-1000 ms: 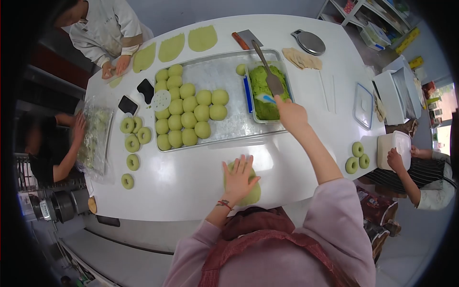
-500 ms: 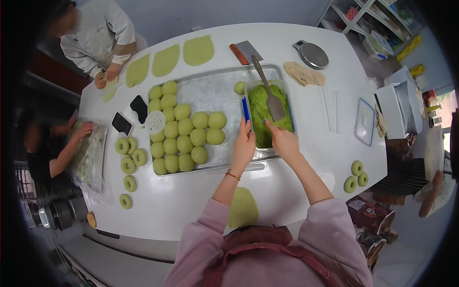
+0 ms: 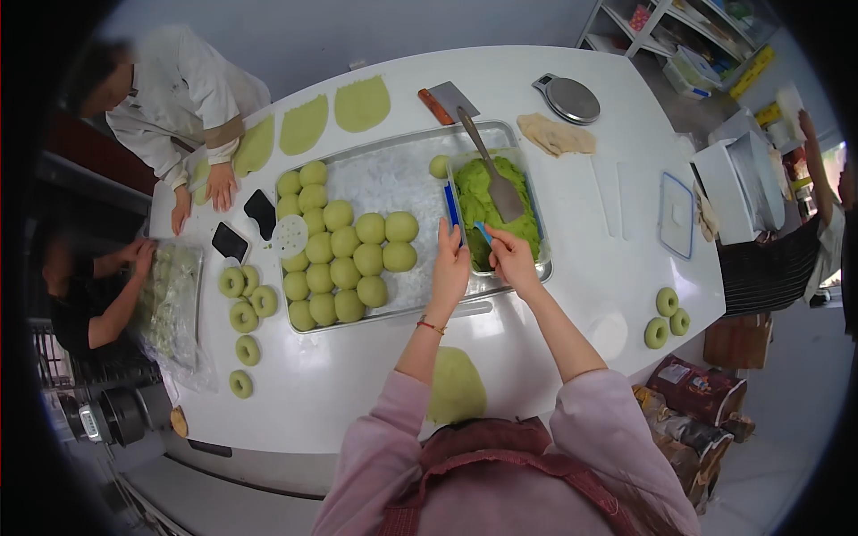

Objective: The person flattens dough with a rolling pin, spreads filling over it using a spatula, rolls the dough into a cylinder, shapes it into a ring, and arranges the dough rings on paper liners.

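A clear tub [image 3: 539, 214] of bright green paste [image 3: 478, 183] stands on the right end of a metal tray. My left hand [image 3: 450, 268] is at the tub's left wall, thumb and fingers around its edge beside a blue strip [image 3: 451, 205]. Closed over the tub's near end, my right hand [image 3: 512, 259] grips a small blue-handled tool [image 3: 483, 232]; its working end is hard to make out. A grey spatula [image 3: 504, 195] lies in the paste with its handle over the far rim. Nearer me, a flat green dough sheet [image 3: 457, 384] lies on the table.
Green dough balls [image 3: 345, 242] fill the left of the tray [image 3: 402, 161]. Dough rings [image 3: 243, 315] and phones [image 3: 230, 242] lie left; a scale [image 3: 572, 99], cloth [image 3: 556, 135] and lid [image 3: 677, 214] lie right. Co-workers' hands [image 3: 221, 185] are at the left side.
My right hand has drawn back slightly from the paste, and the blue tool shows more. The white-coated co-worker's hands have moved nearer on the table. The person at right has raised an arm.
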Motion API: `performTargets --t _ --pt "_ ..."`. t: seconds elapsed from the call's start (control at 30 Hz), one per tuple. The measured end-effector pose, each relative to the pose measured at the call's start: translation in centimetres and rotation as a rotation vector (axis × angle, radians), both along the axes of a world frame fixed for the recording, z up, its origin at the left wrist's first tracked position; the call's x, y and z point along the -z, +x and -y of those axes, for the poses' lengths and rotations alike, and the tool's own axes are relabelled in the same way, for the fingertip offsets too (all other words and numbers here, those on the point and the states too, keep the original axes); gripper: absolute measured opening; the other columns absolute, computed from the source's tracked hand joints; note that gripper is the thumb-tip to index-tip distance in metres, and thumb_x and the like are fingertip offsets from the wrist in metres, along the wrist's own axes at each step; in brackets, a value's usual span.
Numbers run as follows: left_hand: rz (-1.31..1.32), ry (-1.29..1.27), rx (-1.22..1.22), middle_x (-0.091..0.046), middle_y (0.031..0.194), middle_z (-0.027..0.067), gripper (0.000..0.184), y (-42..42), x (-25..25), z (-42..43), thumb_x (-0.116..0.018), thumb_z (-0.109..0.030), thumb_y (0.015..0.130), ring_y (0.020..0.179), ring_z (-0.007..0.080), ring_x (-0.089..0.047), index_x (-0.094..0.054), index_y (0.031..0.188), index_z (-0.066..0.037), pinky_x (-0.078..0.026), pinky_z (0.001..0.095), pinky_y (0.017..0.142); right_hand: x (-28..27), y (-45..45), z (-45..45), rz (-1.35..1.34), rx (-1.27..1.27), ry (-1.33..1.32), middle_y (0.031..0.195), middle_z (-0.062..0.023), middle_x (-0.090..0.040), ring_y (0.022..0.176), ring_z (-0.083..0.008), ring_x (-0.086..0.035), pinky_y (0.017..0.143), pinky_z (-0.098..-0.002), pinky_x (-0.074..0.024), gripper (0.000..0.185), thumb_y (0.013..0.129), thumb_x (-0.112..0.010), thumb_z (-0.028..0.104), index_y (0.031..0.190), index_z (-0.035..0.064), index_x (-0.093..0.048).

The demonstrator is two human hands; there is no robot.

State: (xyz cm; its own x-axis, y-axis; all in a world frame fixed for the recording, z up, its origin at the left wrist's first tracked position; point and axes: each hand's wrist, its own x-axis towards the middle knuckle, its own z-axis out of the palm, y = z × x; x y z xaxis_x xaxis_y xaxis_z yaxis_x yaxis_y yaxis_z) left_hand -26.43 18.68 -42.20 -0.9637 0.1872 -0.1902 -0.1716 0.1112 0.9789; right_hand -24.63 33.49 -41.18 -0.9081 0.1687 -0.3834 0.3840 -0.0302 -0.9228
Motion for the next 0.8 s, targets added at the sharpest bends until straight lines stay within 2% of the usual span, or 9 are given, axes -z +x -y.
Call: performTargets --t 0.03,0.1,0.17,0.33,0.37,0.43,0.53,0.63,0.8 --pt "-0.035 0.052 -0.021 -0.041 0.153 0.0233 0.066 0.6 0.0 0.3 -0.044 -0.005 0.1 0.141 0.0291 -0.042 -0.01 0.157 -0.002 -0.035 0.0328 0.112 0.1 -0.1 -0.1 -0.006 0.008 -0.059 0.064 0.0001 -0.056 0.04 -0.0062 -0.041 0.035 -0.0227 -0.0306 0.036 0.102 -0.049 0.013 0.137 0.012 -0.059" --pt "-0.071 0.101 -0.049 -0.04 0.153 0.023 0.066 2.9 0.2 1.7 -0.044 -0.004 0.1 0.141 0.0302 -0.042 -0.01 0.158 -0.003 -0.034 0.0335 0.112 0.3 0.5 -0.6 -0.033 0.013 -0.067 0.065 -0.0001 -0.057 0.04 -0.0064 -0.041 0.035 -0.023 -0.0308 0.036 0.102 -0.049 0.013 0.137 0.0123 -0.059" --pt "-0.175 -0.05 -0.089 -0.042 0.152 0.023 0.067 6.6 0.2 4.4 -0.046 -0.005 0.1 0.137 0.0365 -0.046 -0.011 0.158 -0.006 -0.038 0.0379 0.11 0.1 2.0 -0.6 -0.054 0.026 -0.074 0.066 -0.0014 -0.059 0.04 -0.0063 -0.04 0.035 -0.0234 -0.0296 0.037 0.102 -0.05 0.014 0.138 0.0134 -0.058" --pt "-0.171 -0.399 -0.054 -0.047 0.15 0.0148 0.062 18.9 1.3 11.9 -0.049 -0.006 0.097 0.136 0.0327 -0.046 -0.024 0.154 -0.002 -0.035 0.043 0.113 -1.0 12.2 1.6 -0.034 0.015 -0.048 0.068 -0.0036 -0.059 0.04 -0.0056 -0.039 0.036 -0.0228 -0.029 0.04 0.101 -0.048 0.01 0.142 0.0111 -0.053" --pt "-0.305 -0.647 0.116 -0.046 0.151 0.0141 0.063 21.1 3.0 13.1 -0.051 -0.009 0.096 0.138 0.0303 -0.044 -0.024 0.153 -0.001 -0.031 0.0438 0.116 -0.3 15.5 2.2 0.018 -0.047 -0.022 0.069 -0.0008 -0.059 0.044 -0.0057 -0.043 0.041 -0.022 -0.034 0.042 0.102 -0.049 0.009 0.143 0.0126 -0.052" --pt "-0.398 -0.948 0.343 -0.04 0.154 0.0112 0.066 24.7 5.8 14.7 -0.053 -0.019 0.096 0.144 0.0227 -0.036 -0.025 0.153 0.0 -0.019 0.0461 0.122 2.1 22.2 4.3 0.035 -0.176 0.144 0.067 -0.0032 -0.06 0.049 -0.0087 -0.048 0.048 -0.0235 -0.0414 0.045 0.101 -0.047 0.007 0.145 0.0145 -0.051" --pt "-0.375 -1.058 0.238 -0.038 0.156 0.0106 0.065 25.8 5.9 16.5 -0.052 -0.02 0.097 0.145 0.0219 -0.034 -0.025 0.153 -0.001 -0.018 0.0475 0.122 4.5 27.7 8.0 -0.202 -0.253 0.466 0.07 -0.0059 -0.058 0.057 -0.0149 -0.056 0.053 -0.0282 -0.0479 0.054 0.095 -0.052 0.003 0.146 0.018 -0.05" --pt "-0.356 -1.024 0.162 -0.04 0.155 0.0114 0.065 25.4 6.8 18.4 -0.051 -0.019 0.098 0.145 0.023 -0.035 -0.024 0.154 -0.001 -0.017 0.0482 0.122 4.3 28.5 11.0 -0.295 -0.422 1.199 0.085 -0.0083 -0.053 0.068 -0.0255 -0.06 0.057 -0.0381 -0.053 0.07 0.078 -0.062 0.0 0.143 0.0228 -0.053" --pt "-0.385 -1.006 0.092 -0.043 0.152 0.0126 0.061 25.2 7.0 21.9 -0.049 -0.017 0.099 0.143 0.0244 -0.038 -0.026 0.153 0.0 -0.022 0.0473 0.121 6.3 32.7 11.8 -0.216 -0.46 1.274 0.085 -0.0088 -0.053 0.07 -0.025 -0.061 0.056 -0.0386 -0.0532 0.071 0.076 -0.061 0.001 0.143 0.023 -0.054"
